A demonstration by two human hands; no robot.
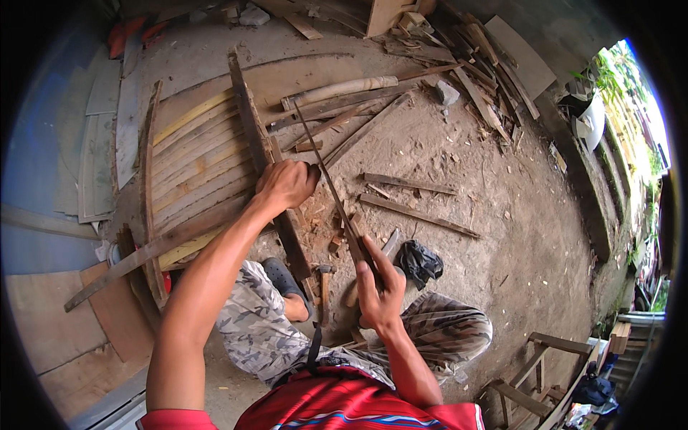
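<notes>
My right hand (380, 290) grips a handsaw (331, 183) by its handle. The thin blade appears almost edge-on, pointing away and slightly left. My left hand (287, 185) is closed around a wooden strip (136, 261) laid across a slatted wooden frame (247, 107). The strip runs from the lower left, under my left forearm, and its end comes close to the saw blade. Whether the teeth touch the wood cannot be made out. Beside my foot lies a hammer (325, 290). Some fingers of my left hand are hidden behind its knuckles.
A black plastic bag (419, 263) lies right of the saw. Loose wooden strips (419, 215) rest on the dirt floor. Scrap timber (487, 64) is heaped at the far right, a bamboo pole (340, 91) beyond the frame. A small wooden frame (534, 373) stands near right.
</notes>
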